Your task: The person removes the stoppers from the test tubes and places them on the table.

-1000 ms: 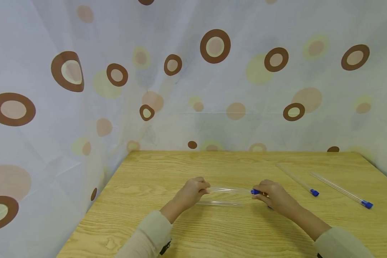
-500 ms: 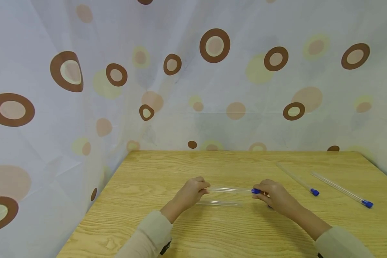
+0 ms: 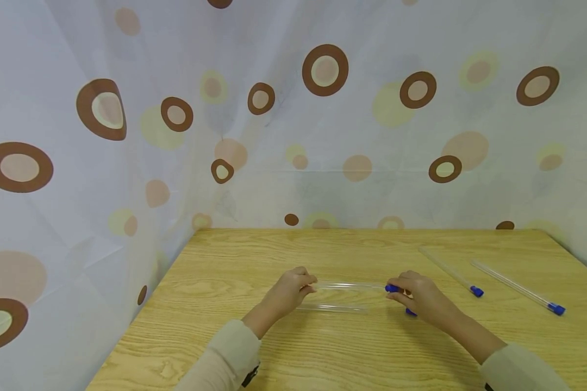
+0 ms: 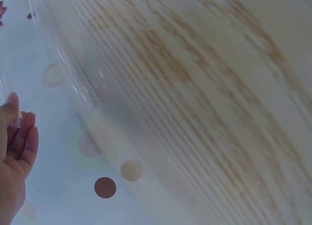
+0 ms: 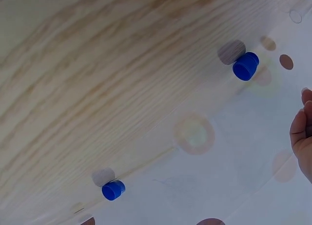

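In the head view my left hand [image 3: 286, 293] pinches the left end of a clear tube [image 3: 347, 286], held level above the wooden table. At its right end my right hand [image 3: 423, 296] pinches a blue cap [image 3: 391, 288] between thumb and fingers; whether the cap sits on the tube or just off it, I cannot tell. A second clear tube [image 3: 330, 308], with no cap visible on its right end, lies nearer me; it also shows in the left wrist view as a clear tube [image 4: 73, 69]. A loose blue cap [image 3: 411, 312] rests below my right hand.
Two clear tubes with blue caps lie slanted at the right: one tube [image 3: 450, 270] and, farther right, another tube [image 3: 516, 287]. The wooden table [image 3: 323, 353] meets a spotted curtain [image 3: 274, 136] at its back and left.
The right hand and the blue cap it pinches have shifted slightly to the right. More of the loose cap shows below it. The left hand has moved very little.
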`<state>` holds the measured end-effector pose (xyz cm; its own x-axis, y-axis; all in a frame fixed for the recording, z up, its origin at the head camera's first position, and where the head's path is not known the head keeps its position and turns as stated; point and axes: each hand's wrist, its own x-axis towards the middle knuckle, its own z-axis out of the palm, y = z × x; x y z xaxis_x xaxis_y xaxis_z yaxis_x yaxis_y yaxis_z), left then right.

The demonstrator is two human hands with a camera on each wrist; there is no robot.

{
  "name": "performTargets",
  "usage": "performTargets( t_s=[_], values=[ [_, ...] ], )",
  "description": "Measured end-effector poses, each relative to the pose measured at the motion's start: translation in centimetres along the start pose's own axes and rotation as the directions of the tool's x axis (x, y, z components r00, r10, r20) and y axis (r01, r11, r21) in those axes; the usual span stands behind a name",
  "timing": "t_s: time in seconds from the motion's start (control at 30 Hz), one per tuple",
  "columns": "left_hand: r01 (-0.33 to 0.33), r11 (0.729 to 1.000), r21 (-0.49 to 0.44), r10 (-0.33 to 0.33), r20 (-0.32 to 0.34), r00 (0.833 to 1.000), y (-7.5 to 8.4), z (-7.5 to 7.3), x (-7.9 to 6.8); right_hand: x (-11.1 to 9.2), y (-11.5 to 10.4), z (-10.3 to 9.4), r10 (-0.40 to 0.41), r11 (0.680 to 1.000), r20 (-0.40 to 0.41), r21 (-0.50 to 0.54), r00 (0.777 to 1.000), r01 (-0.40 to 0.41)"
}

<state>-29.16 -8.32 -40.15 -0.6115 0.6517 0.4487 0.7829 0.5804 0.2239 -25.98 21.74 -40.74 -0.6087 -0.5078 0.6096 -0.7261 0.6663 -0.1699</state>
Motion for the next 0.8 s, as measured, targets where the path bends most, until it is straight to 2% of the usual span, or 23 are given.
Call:
performTargets(
  t_s=[0.13,0.27,0.43,0.53,0.67,0.8],
  values=[
    [0.003,1.000,-0.012,-0.003,0.004,1.000,0.0,-0.1,-0.1,-0.1,0.1,-0.1,0.025,1.000,0.010,-0.019,1.000,-0.025],
    [0.019,0.999,-0.029,-0.019,0.018,1.000,0.0,-0.1,-0.2,-0.2,0.3,-0.4,0.082,0.997,0.058,-0.013,0.995,-0.082],
    [0.043,0.998,-0.034,-0.042,0.037,0.998,-0.1,0.0,-0.2,-0.3,0.8,-0.9,0.187,0.982,0.159,0.009,0.969,-0.191],
    [0.057,0.998,-0.040,-0.055,0.045,0.997,-0.2,-0.1,-0.3,-0.6,1.2,-0.9,0.214,0.976,0.167,-0.006,0.963,-0.216],
    [0.070,0.997,-0.045,-0.067,0.053,0.996,-0.3,-0.1,-0.3,-0.9,1.6,-0.8,0.210,0.978,0.141,-0.022,0.968,-0.209],
    [0.082,0.996,-0.047,-0.079,0.060,0.995,-0.4,-0.1,-0.3,-1.1,2.0,-0.9,0.224,0.974,0.150,-0.017,0.963,-0.224]
  ],
)
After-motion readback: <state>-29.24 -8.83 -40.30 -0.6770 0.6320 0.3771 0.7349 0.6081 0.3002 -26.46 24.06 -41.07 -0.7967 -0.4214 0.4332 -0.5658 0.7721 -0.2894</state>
